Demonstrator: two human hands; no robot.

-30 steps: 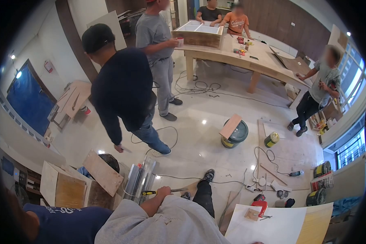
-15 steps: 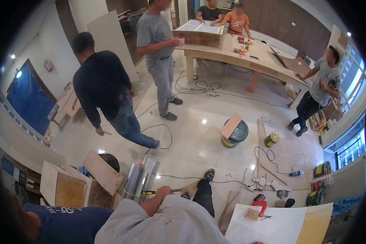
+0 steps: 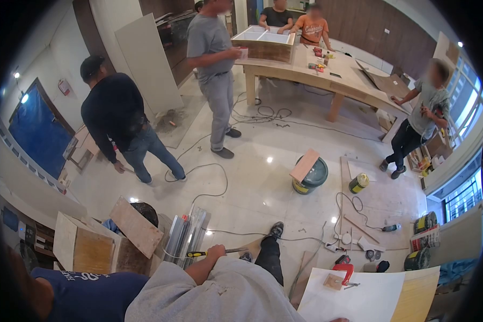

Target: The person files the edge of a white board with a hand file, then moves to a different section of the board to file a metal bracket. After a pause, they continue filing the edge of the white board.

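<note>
At the bottom middle, against the grey shirt, my left hand (image 3: 216, 251) is closed round a hand tool. Its yellow-and-black handle (image 3: 196, 254) sticks out to the left of my fist, and a narrow metal shaft (image 3: 236, 250) points right. Only a sliver of my right hand (image 3: 339, 320) shows at the bottom edge, by a white board (image 3: 354, 300); its fingers are hidden. On that board are a red clamp (image 3: 348, 272) and a small wood block (image 3: 334, 282).
Close on my left is a person in a navy shirt (image 3: 91, 292). Wooden boxes (image 3: 88, 249) and metal lengths (image 3: 188, 231) lie beyond. Cords cross the floor round a lidded bucket (image 3: 312, 180) and an angle grinder (image 3: 390, 228). Several people stand round a long worktable (image 3: 316, 83).
The person in black has stepped left and away. The person in grey by the table has shifted slightly right, and the one at right has turned their head. My left hand has barely moved.
</note>
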